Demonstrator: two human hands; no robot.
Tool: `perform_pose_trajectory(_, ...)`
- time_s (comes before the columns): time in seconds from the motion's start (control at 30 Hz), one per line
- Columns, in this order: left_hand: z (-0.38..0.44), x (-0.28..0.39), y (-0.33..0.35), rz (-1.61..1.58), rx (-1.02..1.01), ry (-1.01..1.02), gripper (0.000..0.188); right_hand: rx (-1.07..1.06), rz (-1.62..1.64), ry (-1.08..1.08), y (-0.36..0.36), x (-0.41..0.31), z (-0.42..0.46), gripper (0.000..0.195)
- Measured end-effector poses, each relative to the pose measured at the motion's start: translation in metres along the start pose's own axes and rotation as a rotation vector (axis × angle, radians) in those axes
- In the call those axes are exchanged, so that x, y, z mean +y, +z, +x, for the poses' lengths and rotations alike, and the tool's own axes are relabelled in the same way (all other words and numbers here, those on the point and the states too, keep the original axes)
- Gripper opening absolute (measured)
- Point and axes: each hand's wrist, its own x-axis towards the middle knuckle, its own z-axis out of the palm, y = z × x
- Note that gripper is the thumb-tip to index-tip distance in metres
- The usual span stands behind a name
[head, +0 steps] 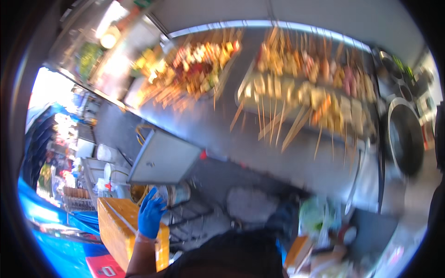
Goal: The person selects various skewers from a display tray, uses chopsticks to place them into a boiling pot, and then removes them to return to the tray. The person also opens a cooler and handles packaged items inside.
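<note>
My left hand (152,213), in a blue glove, is raised in front of a yellow-orange taped box (118,226). Its fingers are apart and nothing shows in them. My right hand is out of view. Before me runs a stainless steel counter (264,153), blurred by motion. Skewered foods (200,66) lie heaped on its left part. To the right, a metal tray (240,93) holds rows of skewers, among them pale blocks (271,87) and orange pieces (321,109); many bare sticks point towards me.
A large round pan (405,137) sits at the right end. A grey metal panel or door (167,153) juts out below the counter's left side. Bagged green vegetables (316,215) stand low at the right. Blue tarpaulin (52,215) and a red box (104,267) are at the left.
</note>
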Motion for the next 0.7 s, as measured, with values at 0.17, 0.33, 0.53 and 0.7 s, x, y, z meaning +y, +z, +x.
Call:
perform_pose_trajectory(0.17, -0.031, 0.04, -0.027, 0.392, -0.077, 0.204, 0.054, -0.257, 0.382, -0.194, -0.103, -0.206, 0.025, 0.036)
perform_pose_trajectory(0.33, -0.123, 0.045, -0.124, 0.421, 0.068, 0.127, 0.06, -1.122, 1.644, -0.35, -0.1, -0.3, 0.041, 0.046)
perform_pose_trajectory(0.53, -0.227, 0.011, -0.182, 0.347, 0.596, 0.186, 0.057, -0.68, 0.604, -0.561, -0.014, -0.482, 0.036, 0.026)
perform_pose_trajectory(0.7, -0.302, -0.02, -0.217, 0.366, 0.875, 0.274, 0.058, -0.386, -0.025, -1.112, 0.082, -0.624, 0.055, 0.027)
